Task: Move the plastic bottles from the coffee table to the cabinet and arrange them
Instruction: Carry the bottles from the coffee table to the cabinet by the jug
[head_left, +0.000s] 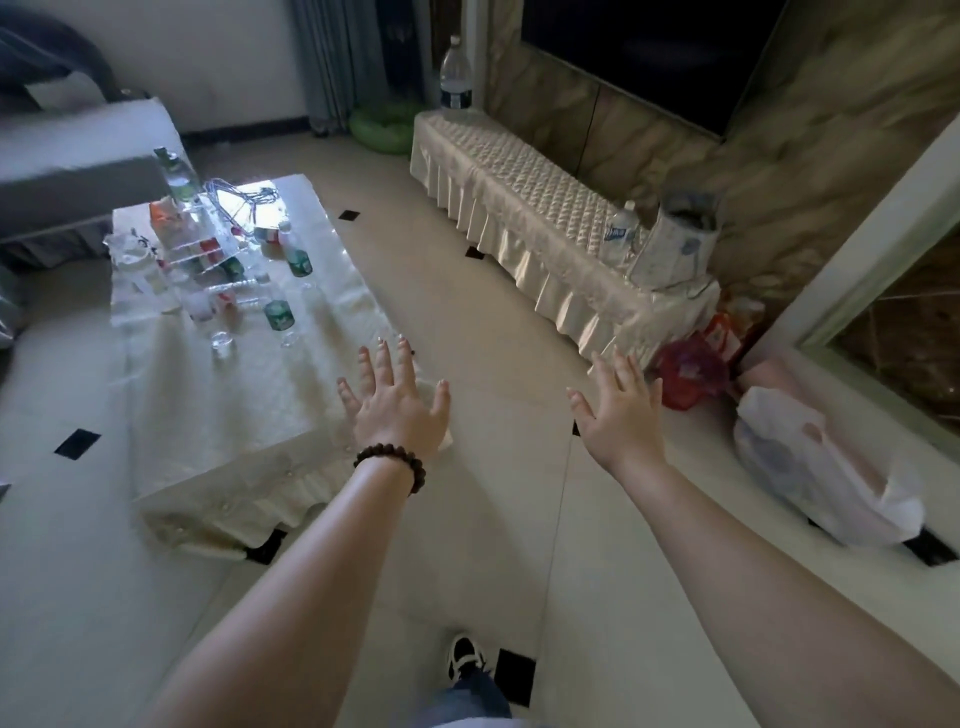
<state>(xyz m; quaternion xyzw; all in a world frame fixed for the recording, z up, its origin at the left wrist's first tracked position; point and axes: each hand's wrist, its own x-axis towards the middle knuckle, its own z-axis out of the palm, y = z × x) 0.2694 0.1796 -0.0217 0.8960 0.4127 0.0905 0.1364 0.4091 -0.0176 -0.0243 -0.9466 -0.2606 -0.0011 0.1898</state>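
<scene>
Two hands, left hand (397, 402) and right hand (621, 410): fingers spread, empty, raised between furniture, likely ready to reach. Plastic bottles (278, 306): mostly clustered on coffee table (234, 415), awaiting transfer. Cabinet (519, 208): large bottle (456, 78) at far end, small bottle (622, 228) near end.

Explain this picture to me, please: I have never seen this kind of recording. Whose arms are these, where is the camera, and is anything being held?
There is one picture, taken by a wide-angle camera worn on a person's head, looking forward and down. The two bare arms are that person's own. The left hand, with a bead bracelet at the wrist, and the right hand are both spread open and hold nothing. On the left stands the coffee table under a pale cloth, with many plastic bottles crowded at its far end. On the right runs the long cabinet, also cloth-covered, with a large bottle at its far end and a smaller bottle near a bag at the near end.
</scene>
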